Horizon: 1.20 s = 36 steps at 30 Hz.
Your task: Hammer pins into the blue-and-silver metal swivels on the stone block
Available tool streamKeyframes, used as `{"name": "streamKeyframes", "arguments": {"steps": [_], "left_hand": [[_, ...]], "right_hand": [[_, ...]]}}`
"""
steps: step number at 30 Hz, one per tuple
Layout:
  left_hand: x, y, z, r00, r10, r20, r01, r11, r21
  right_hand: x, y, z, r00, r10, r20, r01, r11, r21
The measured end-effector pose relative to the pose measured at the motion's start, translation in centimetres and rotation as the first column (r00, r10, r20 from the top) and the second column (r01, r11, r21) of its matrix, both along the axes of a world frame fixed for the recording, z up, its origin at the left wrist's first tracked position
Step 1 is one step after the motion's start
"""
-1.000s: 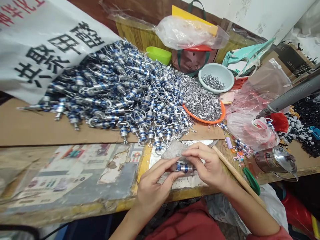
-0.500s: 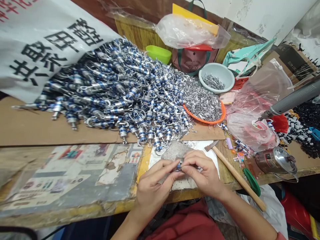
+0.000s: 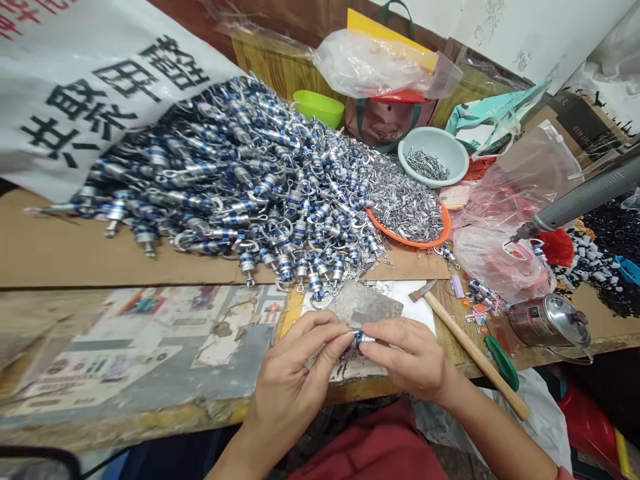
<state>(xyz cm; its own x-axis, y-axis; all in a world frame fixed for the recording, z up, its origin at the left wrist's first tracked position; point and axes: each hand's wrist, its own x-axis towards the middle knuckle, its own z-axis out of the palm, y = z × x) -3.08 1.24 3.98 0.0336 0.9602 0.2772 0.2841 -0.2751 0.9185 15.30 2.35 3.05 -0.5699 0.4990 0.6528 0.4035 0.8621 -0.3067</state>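
Between my two hands, just over the table's front edge, is a small blue-and-silver metal fitting with a curved silver piece at its left end. My left hand pinches that left end between thumb and fingertips. On the other side my right hand grips the fitting's right end, its fingers covering much of it. Right behind the hands lies a flat grey metal block on a white sheet. A large pile of similar blue-and-silver fittings spreads beyond.
An orange dish holds small metal plates, and a pale blue bowl holds metal pins. A wooden-handled hammer lies to the right, beside a lidded metal cup. From the upper right hangs a grey power screwdriver. A white sack covers the pile's left side.
Both hands have drawn slightly down and off the grey block, uncovering more of it. The fitting has turned, so more of its blue and silver body shows.
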Motion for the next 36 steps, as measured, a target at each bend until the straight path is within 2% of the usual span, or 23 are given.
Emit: {"name": "streamKeyframes", "arguments": {"steps": [3, 7, 10, 12, 14, 15, 16, 18, 21, 24, 26, 28, 30, 31, 33, 36], "left_hand": [[0.1, -0.5, -0.6, 0.995, -0.005, 0.103, 0.023, 0.984, -0.177], [0.6, -1.5, -2.1, 0.935, 0.068, 0.349, 0.095, 0.899, -0.428], [1.1, -1.7, -2.5, 0.906, 0.132, 0.401, 0.103, 0.853, -0.512], [1.5, -1.6, -2.3, 0.898, 0.146, 0.416, 0.112, 0.836, -0.537], [1.8, -1.4, -2.2, 0.885, 0.140, 0.444, 0.142, 0.827, -0.543], [2.0, -1.3, -2.2, 0.879, 0.134, 0.458, 0.160, 0.822, -0.546], [2.1, -1.2, -2.3, 0.872, 0.127, 0.474, 0.181, 0.815, -0.551], [2.2, -1.0, -2.5, 0.859, 0.126, 0.497, 0.210, 0.798, -0.565], [2.0, -0.5, -2.6, 0.852, 0.148, 0.501, 0.215, 0.775, -0.594], [1.4, 0.0, -2.3, 0.861, 0.137, 0.489, 0.229, 0.756, -0.614], [1.2, 0.3, -2.0, 0.865, 0.103, 0.492, 0.262, 0.742, -0.617], [1.1, 0.4, -1.8, 0.865, 0.097, 0.493, 0.270, 0.738, -0.618], [1.1, 0.4, -1.7, 0.871, 0.110, 0.479, 0.249, 0.743, -0.622], [1.1, 0.4, -1.8, 0.875, 0.117, 0.470, 0.235, 0.746, -0.623], [1.0, 0.3, -1.9, 0.881, 0.115, 0.458, 0.228, 0.746, -0.626], [0.9, 0.3, -2.1, 0.886, 0.094, 0.455, 0.247, 0.735, -0.631]], "right_hand": [[-0.5, -0.3, -0.2, 0.993, -0.057, -0.104, 0.044, 0.991, -0.126], [-0.7, -1.0, 0.2, 0.970, -0.126, -0.208, 0.061, 0.954, -0.295], [0.0, -0.1, 1.2, 0.990, -0.092, -0.103, 0.045, 0.921, -0.387], [0.7, 1.9, 1.7, 0.991, -0.124, 0.040, 0.130, 0.908, -0.397], [1.3, 4.7, 1.7, 0.919, -0.281, 0.276, 0.364, 0.875, -0.321], [1.4, 6.2, 1.5, 0.830, -0.363, 0.424, 0.492, 0.834, -0.250], [1.4, 7.6, 1.1, 0.734, -0.395, 0.552, 0.573, 0.797, -0.191], [1.0, 9.8, 0.2, 0.636, -0.393, 0.664, 0.624, 0.768, -0.143], [0.4, 11.2, -0.6, 0.637, -0.371, 0.676, 0.613, 0.775, -0.152], [0.6, 10.6, 0.1, 0.652, -0.381, 0.656, 0.616, 0.770, -0.164], [1.2, 9.2, 1.1, 0.753, -0.362, 0.550, 0.565, 0.784, -0.257], [1.8, 7.1, 2.0, 0.901, -0.268, 0.342, 0.399, 0.822, -0.406], [2.2, 4.7, 2.6, 0.978, -0.141, 0.153, 0.197, 0.862, -0.466], [2.3, 3.6, 2.8, 0.988, -0.089, 0.129, 0.138, 0.883, -0.448], [2.2, 2.0, 3.0, 0.984, -0.037, 0.176, 0.103, 0.919, -0.381], [1.7, 1.5, 2.8, 0.959, 0.019, 0.284, 0.089, 0.927, -0.363]]}}
